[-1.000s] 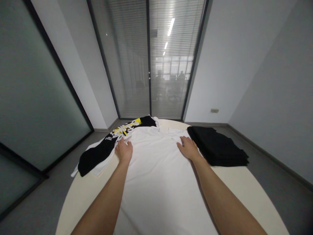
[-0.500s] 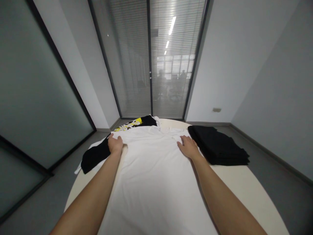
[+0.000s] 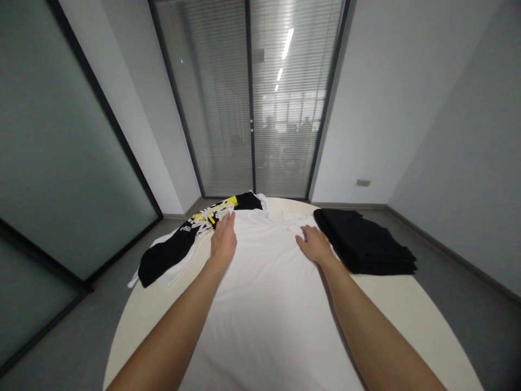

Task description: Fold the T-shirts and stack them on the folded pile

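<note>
A white T-shirt [image 3: 268,304] lies spread over the table, its collar end at the far side. My left hand [image 3: 223,239] rests flat on the shirt's left edge near the shoulder, fingers stretched forward. The left sleeve no longer shows out to the side; where it lies under the hand is hidden. On the right shoulder part of the same shirt, my right hand [image 3: 314,243] presses down with its fingers spread.
A stack of folded black cloth [image 3: 362,244] sits on the right. Behind my left hand lies a black garment [image 3: 169,258] with yellow and white print, over white cloth. The round cream table [image 3: 142,320] ends in a curved edge. Blinds-covered glass [image 3: 220,136] stands beyond.
My left hand has moved right, from the outstretched left sleeve onto the shirt's edge, and the sleeve has come inward with it. More of the black printed garment shows. My right hand stays put.
</note>
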A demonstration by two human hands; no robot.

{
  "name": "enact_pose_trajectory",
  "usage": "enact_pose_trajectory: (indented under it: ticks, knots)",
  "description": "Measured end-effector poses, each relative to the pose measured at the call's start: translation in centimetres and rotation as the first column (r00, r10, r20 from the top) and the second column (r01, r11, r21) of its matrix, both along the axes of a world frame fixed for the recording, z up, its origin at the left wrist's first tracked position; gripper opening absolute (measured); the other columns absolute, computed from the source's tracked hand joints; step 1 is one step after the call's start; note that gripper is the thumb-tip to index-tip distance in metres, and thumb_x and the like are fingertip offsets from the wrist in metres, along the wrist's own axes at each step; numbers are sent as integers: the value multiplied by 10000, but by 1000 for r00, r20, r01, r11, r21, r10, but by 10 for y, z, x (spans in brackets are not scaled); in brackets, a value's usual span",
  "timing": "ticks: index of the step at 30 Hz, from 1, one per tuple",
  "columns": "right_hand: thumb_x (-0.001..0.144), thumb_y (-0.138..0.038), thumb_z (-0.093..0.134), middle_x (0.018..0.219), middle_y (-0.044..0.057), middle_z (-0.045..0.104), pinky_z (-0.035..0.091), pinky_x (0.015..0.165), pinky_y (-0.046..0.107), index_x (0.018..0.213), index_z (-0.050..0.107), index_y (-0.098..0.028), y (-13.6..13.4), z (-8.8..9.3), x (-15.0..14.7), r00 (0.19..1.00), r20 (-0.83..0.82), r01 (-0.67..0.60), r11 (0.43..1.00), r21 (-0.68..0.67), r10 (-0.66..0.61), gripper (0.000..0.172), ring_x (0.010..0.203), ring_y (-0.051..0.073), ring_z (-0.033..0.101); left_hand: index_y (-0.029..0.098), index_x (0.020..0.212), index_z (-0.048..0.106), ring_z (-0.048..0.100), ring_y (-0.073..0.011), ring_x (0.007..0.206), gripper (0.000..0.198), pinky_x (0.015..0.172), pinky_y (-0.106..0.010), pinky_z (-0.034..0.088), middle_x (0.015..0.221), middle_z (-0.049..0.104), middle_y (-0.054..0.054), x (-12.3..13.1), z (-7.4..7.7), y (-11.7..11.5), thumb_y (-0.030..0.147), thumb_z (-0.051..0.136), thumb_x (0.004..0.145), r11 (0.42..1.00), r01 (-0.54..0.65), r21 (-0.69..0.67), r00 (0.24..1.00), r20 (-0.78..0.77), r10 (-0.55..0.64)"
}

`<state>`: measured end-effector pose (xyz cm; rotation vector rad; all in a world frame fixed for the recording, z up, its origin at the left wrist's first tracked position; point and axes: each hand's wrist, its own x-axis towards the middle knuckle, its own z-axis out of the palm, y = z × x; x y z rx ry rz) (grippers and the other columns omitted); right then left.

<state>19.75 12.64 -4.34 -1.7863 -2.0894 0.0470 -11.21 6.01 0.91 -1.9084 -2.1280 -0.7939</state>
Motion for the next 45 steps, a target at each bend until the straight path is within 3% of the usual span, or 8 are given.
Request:
enact_pose_trajectory:
  ticks: [6,9,13,18,23,30,40,45]
  knots:
    - [961,-421,449,1475,120,522,276,1152,461,1391,517,-171,1,-3,1,1000,7,11,1000,-6,-11,501,1389,313,413,243,1538,363,472,-217,1324,760,1099,-341,405,1514,485,-70,21,-18,-8,-58,354,840,967,176,-185,968,-147,-205]
    - [960,-426,451,1482,127,514,267,1156,456,1396,512,-169,1,-2,1,1000,11,12,1000,-12,-11,509,1393,310,408,248,1537,356,522,-216,1258,648,1073,-333,417,1424,568,-70,22,-21,-12,57,396,919,951,237,-197,956,-125,-265]
    - [960,-415,452,1472,130,523,262,1159,456,1390,518,-167,1,-1,1,1000,12,1,1000,-9,-1,501,1392,309,408,185,1474,433,557,-238,1223,480,1043,-342,427,1346,615,-106,15,-19,-11,304,398,1010,992,95,-81,995,-28,-97]
    - [960,-413,456,1469,130,527,279,1153,457,1383,529,-167,0,0,0,1000,15,2,1000,-7,-2,495,1376,309,430,154,1308,583,618,-271,1136,380,940,-379,475,1238,667,-151,-12,-23,-7,249,371,1007,981,-159,-114,986,40,164]
    - [967,-445,434,1511,124,486,263,1165,475,1425,516,-187,-2,1,-2,999,36,19,999,-32,-18,532,1422,312,382,218,1325,615,577,-292,1174,379,989,-415,450,1285,656,-112,-34,-33,-14,259,450,986,985,-109,-132,994,-16,107]
    - [961,-543,413,1596,86,372,206,1181,534,1474,496,-275,-4,2,-4,996,61,73,992,-99,-68,584,1481,349,276,259,1341,635,564,-305,1165,401,997,-445,453,1304,647,-91,-37,-42,-14,307,420,1005,990,-48,-133,998,-52,41]
    - [963,-495,429,1565,106,420,226,1171,544,1441,521,-222,-5,1,-6,996,65,63,997,-48,-60,558,1460,338,313,212,1318,658,553,-294,1179,400,1029,-413,447,1340,639,-78,-42,-46,-11,277,447,985,993,9,-118,999,-33,-13]
    - [911,-412,533,1513,111,483,283,1142,506,1372,579,-214,-9,15,-15,995,93,17,997,69,-23,503,1405,332,378,199,1313,660,554,-290,1175,392,1028,-413,446,1322,646,-96,-44,-47,-9,276,482,972,994,25,-108,1000,-11,-26]
